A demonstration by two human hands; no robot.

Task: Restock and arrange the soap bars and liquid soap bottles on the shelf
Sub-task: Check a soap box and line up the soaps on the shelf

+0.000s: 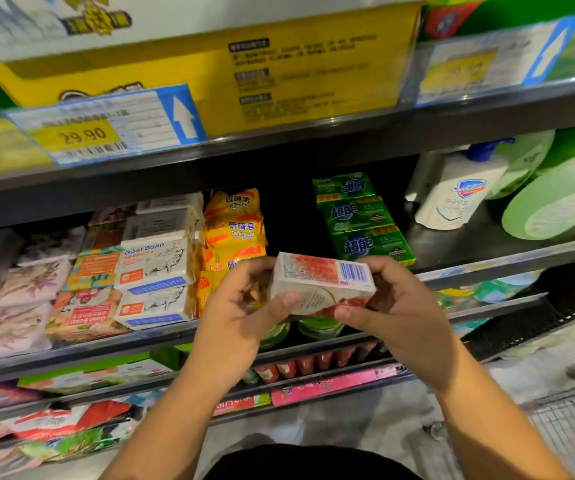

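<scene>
Fingers of both hands grip a soap box in front of the shelf; restocking underway, and next it likely needs sliding into the gap beside the green soap bars.

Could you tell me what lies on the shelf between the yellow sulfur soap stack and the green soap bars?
In the head view, nothing: a dark, bare gap of shelf separates the yellow sulfur soap stack from the green soap bars.
</scene>
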